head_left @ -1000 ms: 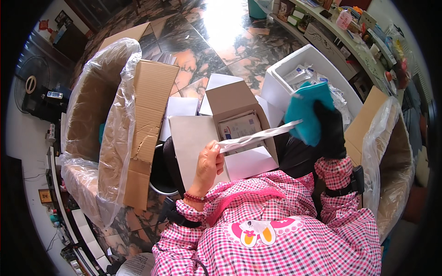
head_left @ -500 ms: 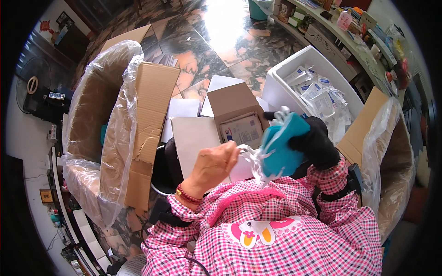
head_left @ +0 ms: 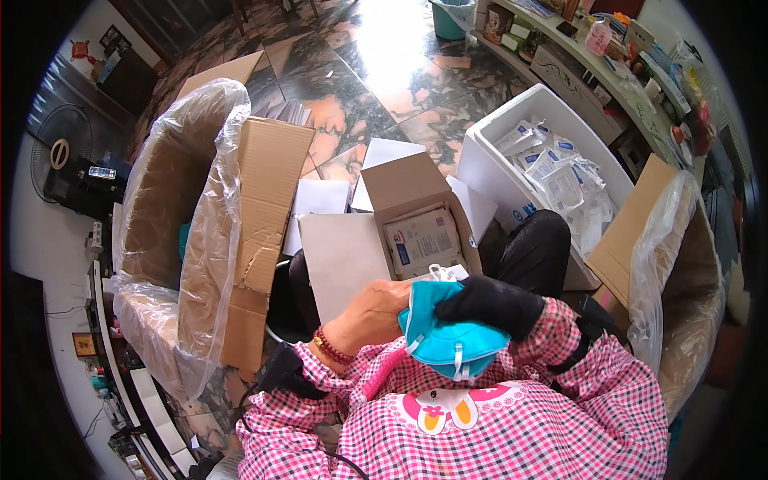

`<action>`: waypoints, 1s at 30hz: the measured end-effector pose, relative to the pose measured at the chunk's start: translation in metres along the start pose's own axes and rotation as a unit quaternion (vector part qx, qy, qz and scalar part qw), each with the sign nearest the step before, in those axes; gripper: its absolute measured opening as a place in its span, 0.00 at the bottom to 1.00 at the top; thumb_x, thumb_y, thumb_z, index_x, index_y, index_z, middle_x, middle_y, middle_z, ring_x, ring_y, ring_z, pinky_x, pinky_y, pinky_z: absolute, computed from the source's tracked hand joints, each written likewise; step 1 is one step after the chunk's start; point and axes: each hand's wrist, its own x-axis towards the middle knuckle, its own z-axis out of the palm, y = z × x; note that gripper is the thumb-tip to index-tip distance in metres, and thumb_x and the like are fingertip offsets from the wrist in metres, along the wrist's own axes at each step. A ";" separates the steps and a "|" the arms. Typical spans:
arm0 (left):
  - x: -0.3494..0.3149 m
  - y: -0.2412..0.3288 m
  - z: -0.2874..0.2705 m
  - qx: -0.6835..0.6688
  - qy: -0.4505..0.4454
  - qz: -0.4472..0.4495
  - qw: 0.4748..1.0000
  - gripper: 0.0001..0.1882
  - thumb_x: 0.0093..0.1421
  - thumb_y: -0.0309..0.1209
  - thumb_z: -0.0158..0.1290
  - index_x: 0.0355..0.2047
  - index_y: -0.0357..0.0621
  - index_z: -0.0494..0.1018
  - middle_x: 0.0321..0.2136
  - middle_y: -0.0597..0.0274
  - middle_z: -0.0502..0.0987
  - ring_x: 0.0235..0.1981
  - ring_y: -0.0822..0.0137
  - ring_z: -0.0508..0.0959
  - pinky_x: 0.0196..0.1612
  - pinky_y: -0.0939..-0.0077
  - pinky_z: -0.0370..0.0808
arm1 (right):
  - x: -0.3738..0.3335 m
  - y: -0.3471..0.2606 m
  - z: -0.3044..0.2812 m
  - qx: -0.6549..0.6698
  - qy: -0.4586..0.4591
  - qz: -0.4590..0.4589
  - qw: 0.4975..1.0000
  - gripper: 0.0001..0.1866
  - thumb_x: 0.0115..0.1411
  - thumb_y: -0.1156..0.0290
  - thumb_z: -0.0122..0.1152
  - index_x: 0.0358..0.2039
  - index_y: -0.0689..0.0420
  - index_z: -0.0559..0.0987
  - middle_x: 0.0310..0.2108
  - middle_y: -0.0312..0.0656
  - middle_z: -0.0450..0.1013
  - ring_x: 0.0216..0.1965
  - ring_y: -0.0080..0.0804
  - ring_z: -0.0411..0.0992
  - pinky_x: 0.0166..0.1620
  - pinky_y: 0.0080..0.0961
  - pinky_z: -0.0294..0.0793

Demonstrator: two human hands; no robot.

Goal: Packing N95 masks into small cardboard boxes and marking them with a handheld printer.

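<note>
Over my lap I hold a teal cup-shaped face mask (head_left: 472,348), perhaps several nested together, with white elastic straps. My right hand (head_left: 488,308), in a black glove, is closed on its upper side. Bare, with a beaded bracelet at the wrist, my left hand (head_left: 370,310) grips the left edge; its fingertips are hidden behind the teal fabric. White strap loops (head_left: 438,273) stick up between the hands. Just beyond them stands an open small carton (head_left: 412,180) with flat printed packets (head_left: 422,240) inside.
At left is a tall cardboard box (head_left: 268,192) lined with clear plastic; another lined box (head_left: 664,272) stands at right. A white foam box (head_left: 512,172) holds many small white packets (head_left: 560,172). Beyond are a cluttered shelf (head_left: 588,68) and a teal bin (head_left: 450,22).
My right hand has brought the teal mask down and left, against my left hand. The left hand has gone from pulling at the white straps to the mask's edge.
</note>
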 end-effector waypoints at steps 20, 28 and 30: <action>0.005 0.027 0.031 -0.331 0.142 -0.154 0.920 0.11 0.63 0.29 0.54 0.44 0.36 0.73 0.41 0.53 0.78 0.40 0.59 0.78 0.45 0.71 0.75 | -0.017 0.016 0.022 0.384 -0.017 0.004 0.923 0.18 0.68 0.57 0.55 0.51 0.56 0.74 0.41 0.42 0.78 0.39 0.31 0.79 0.45 0.29 0.82; 0.000 0.031 0.026 -0.304 0.097 -0.200 0.926 0.15 0.70 0.33 0.47 0.28 0.36 0.71 0.18 0.59 0.67 0.19 0.67 0.67 0.26 0.71 0.67 | -0.048 0.019 0.039 0.510 0.067 -0.105 0.851 0.19 0.68 0.57 0.56 0.53 0.55 0.76 0.41 0.43 0.79 0.40 0.31 0.80 0.42 0.26 0.83; -0.004 0.034 0.024 -0.293 0.109 -0.177 0.933 0.19 0.71 0.33 0.45 0.23 0.36 0.66 0.15 0.59 0.61 0.17 0.68 0.60 0.22 0.68 0.60 | -0.041 0.038 0.021 0.617 -0.063 -0.011 0.784 0.17 0.68 0.57 0.56 0.50 0.54 0.77 0.39 0.42 0.80 0.38 0.30 0.80 0.41 0.23 0.83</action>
